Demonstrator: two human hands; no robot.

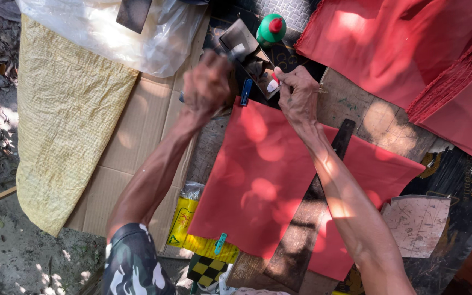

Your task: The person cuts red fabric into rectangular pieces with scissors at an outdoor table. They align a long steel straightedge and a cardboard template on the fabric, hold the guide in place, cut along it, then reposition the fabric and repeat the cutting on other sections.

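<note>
Head view looks down on my two bare arms reaching over a red sheet (263,186) that lies flat on the tabletop (389,128), its near edge toward me and its far corner under my hands. It is a plain, even red, dappled with sunlight, and a dark strip (341,143) runs under it from the far right toward me. My left hand (207,82) is curled into a fist around something blurred; I cannot tell what it grips. My right hand (297,94) is nearly closed, fingertips pinched at the sheet's far edge, just beside a small white and red thing I cannot make out. Beyond both hands stands a green bottle with a red cap (271,28), next to a dark metal piece (241,41). A stack of more red sheets (411,49) fills the far right. Cardboard (132,147) and a yellow woven sack (64,120) lie to the left, with clear plastic (110,33) above them.
</note>
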